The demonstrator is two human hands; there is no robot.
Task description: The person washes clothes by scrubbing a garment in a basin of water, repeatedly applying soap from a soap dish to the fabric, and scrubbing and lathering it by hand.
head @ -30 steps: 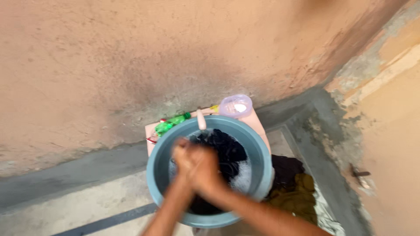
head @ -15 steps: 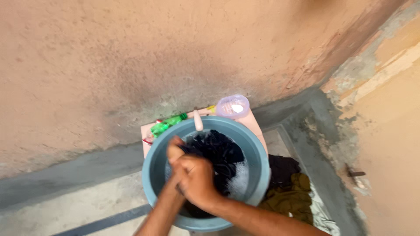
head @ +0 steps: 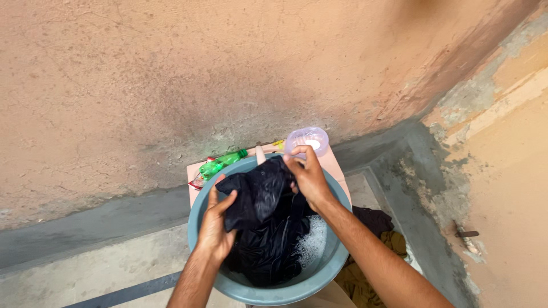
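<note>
Hands are apart now, no more rubbing together down in the suds like half a second ago. The black cloth [head: 260, 197] is lifted and spread above the basin [head: 197, 219], its lower part hanging into the foam. Left hand [head: 216, 225] pinches the near-left edge, right hand [head: 308, 174] grips the far corner. Looks like a check between scrubs. Green bottle [head: 220, 164] sits just behind the basin.

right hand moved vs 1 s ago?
Yes. The right hand has gone from the middle of the basin, where it was pressed against the left, up to the far rim near the lilac cup, gripping the black cloth.
</note>
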